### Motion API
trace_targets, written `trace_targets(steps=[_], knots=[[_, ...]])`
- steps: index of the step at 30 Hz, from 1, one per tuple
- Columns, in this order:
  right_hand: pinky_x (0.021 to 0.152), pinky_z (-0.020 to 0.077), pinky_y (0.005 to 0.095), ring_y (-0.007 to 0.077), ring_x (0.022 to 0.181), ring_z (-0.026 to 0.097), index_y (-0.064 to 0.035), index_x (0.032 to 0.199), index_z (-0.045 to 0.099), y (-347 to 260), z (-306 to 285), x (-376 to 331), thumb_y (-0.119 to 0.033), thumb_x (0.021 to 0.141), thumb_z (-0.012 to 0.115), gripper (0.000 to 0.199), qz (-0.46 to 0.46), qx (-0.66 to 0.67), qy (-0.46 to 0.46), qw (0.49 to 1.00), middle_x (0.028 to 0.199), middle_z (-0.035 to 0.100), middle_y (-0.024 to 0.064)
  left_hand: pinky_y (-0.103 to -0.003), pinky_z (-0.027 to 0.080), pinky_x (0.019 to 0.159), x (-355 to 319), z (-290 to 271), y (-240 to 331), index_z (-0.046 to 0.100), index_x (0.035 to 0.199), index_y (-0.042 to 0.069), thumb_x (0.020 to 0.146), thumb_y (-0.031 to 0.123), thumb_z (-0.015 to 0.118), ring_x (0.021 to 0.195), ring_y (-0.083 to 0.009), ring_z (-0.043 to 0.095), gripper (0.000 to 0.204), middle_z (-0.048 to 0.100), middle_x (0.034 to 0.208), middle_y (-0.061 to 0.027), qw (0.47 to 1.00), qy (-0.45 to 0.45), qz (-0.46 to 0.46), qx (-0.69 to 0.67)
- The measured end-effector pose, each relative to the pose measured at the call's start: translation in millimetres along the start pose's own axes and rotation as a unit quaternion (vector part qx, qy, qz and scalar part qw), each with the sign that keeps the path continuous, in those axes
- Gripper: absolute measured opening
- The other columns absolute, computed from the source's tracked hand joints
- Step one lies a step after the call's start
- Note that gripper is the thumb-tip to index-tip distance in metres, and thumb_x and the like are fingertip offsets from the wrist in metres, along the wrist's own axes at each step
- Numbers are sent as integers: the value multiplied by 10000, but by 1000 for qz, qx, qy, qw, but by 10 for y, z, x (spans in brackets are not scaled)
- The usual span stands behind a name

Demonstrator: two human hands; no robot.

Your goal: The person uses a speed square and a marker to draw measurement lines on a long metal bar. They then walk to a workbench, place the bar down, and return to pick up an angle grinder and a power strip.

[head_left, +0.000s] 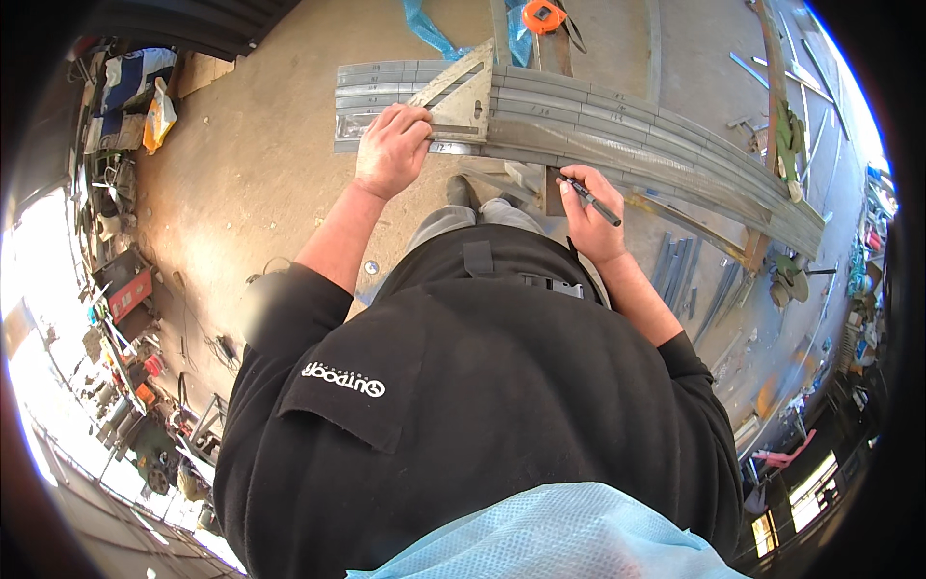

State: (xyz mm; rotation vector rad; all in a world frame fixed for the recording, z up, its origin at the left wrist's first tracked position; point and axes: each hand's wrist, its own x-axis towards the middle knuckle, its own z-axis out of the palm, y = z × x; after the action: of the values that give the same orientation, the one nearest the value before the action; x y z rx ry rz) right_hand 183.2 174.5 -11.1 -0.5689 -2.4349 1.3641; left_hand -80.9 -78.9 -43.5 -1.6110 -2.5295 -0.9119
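Several long grey metal profiles [588, 106] lie side by side across the stand before me, with handwritten marks on their faces. A metal set square [467, 96] rests across them near their left end. My left hand [394, 150] grips the square's near left corner, its fingers curled over the edge. Just off the near edge of the profiles, my right hand [595, 217] is closed round a dark marker pen [603, 206]. The pen's tip points up and left, toward the nearest profile; whether it touches cannot be made out.
An orange tape measure [543, 16] and blue plastic sheeting [431, 31] are beyond the profiles. Green gloves [789, 145] hang at the right over a support. More metal strips [675, 265] lie on the floor at right. Tools and clutter line the left wall, with a red box [130, 294].
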Motion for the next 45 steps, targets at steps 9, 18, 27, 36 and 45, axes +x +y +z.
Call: trace_targets(steps=[9,18,27,36,45], knots=[[856,595,380,299,924,762,-4,1169,741,99,-139,-116,-51,1022,736,154,48,-1,16,999,1050,782,160,-458,575,1008,12,-15,-22,708,959,89,828,33,823,1192,-323,679,183,738,1207,-33,1000,-18,1,-2],[855,596,363,250,910,760,8,1176,749,-156,250,-164,-54,1016,741,171,93,-2,99,991,1037,788,154,-481,542,1091,37,-76,-218,700,998,104,859,69,790,1214,-316,662,169,714,1220,-26,996,-42,69,-40],[853,595,359,251,910,763,16,1173,751,-473,847,-49,-59,1025,728,168,80,18,121,989,1019,789,156,-472,581,1015,-266,-658,-791,712,958,99,856,54,788,1181,-317,677,135,743,1198,-17,998,-18,59,-5],[867,592,365,257,916,755,20,1172,749,-631,1173,27,-60,1024,730,169,94,36,106,989,1044,784,155,-476,572,1043,-481,-690,-920,702,962,98,831,42,793,1145,-319,673,169,727,1179,-22,998,-21,51,-20],[871,594,368,267,919,752,17,1180,748,-643,1253,40,-60,1027,725,172,86,38,101,990,1049,779,157,-483,580,1040,-420,-574,-967,724,960,91,850,35,791,1143,-331,692,141,743,1174,-42,998,-7,68,-16]])
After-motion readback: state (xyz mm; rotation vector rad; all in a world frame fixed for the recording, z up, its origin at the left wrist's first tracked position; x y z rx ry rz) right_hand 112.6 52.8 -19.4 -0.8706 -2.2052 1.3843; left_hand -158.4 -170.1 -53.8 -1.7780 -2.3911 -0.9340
